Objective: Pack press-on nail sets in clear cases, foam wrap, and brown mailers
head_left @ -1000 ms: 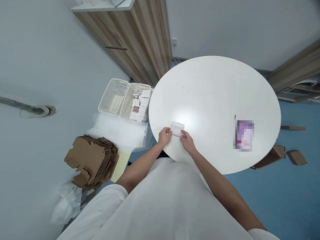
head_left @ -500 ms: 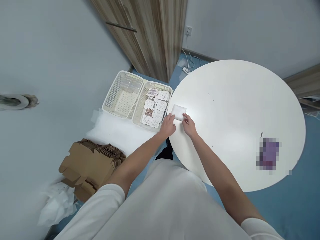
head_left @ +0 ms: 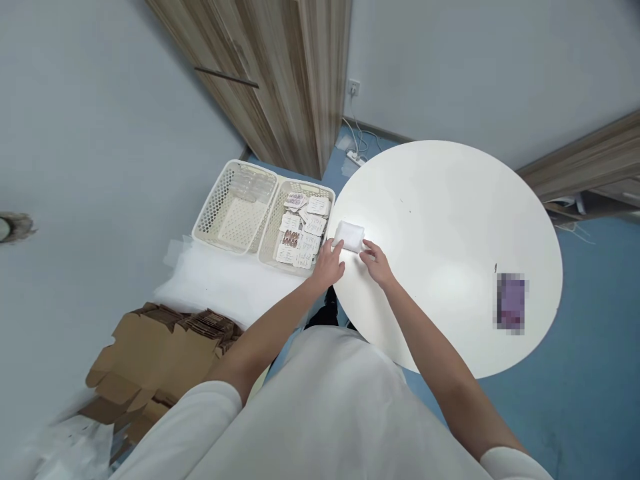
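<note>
left hand [head_left: 328, 265] and right hand [head_left: 378, 265], both spread loosely, flank a white packet [head_left: 350, 236].

No wording can be made out. Short dark lines of print are borne by the white cards [head_left: 303, 250] in the right basket [head_left: 273, 230], left of the table [head_left: 450, 200], but they are too small to be read. On the purple thing [head_left: 511, 301], at the table's right, any lettering is hidden by coarse pixel blocks.
</note>
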`<state>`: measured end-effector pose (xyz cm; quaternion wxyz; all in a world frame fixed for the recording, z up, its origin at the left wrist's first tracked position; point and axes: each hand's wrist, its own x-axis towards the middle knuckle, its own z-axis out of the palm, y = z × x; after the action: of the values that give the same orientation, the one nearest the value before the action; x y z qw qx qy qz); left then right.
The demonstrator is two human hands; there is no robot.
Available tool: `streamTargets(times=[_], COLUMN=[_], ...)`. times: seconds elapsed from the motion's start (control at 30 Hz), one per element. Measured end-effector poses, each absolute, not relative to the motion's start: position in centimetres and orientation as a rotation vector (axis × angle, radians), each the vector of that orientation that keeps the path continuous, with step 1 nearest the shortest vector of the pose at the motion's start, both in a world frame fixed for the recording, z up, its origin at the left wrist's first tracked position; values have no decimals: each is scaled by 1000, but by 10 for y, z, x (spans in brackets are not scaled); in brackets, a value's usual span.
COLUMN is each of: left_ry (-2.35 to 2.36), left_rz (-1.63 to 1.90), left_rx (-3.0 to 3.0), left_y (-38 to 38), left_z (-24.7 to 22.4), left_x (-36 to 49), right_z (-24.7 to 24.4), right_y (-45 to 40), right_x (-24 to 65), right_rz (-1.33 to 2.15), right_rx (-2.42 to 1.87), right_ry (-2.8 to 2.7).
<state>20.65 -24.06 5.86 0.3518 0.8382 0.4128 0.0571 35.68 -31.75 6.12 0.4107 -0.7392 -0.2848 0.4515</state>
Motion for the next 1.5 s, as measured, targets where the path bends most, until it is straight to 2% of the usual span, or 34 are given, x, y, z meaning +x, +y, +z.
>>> streamTargets(times=[0.3, 0.53, 0.73, 1.07, 1.23, 1.37, 1.5], left_ry=[1144, 1181, 1296, 1506, 1831, 2098, 2266], left_rz=[189, -103, -261, 77, 184, 176, 95], left_rx=[2117, 2060, 1874, 1893, 1897, 1864, 1750], left_y=[-282, -343, -389, -403, -394, -392, -400], left_z=[84, 91, 91, 118, 130, 132, 124], left_x=[170, 134, 115, 72, 19, -45, -112], right_z=[75, 79, 80, 90, 95, 91, 91], right_y=[-378, -447, -466, -434, -404, -374, -342], right_x=[360, 357, 349, 318, 271, 225, 162], right_rz=[1104, 1303, 1370, 1425, 1451, 1362, 1049], right_rx=[-1862, -1751, -1729, -1652, -1578, -1606, -1627], right_ry=[-648, -788, -917, -1194, -1486, -1813, -2224])
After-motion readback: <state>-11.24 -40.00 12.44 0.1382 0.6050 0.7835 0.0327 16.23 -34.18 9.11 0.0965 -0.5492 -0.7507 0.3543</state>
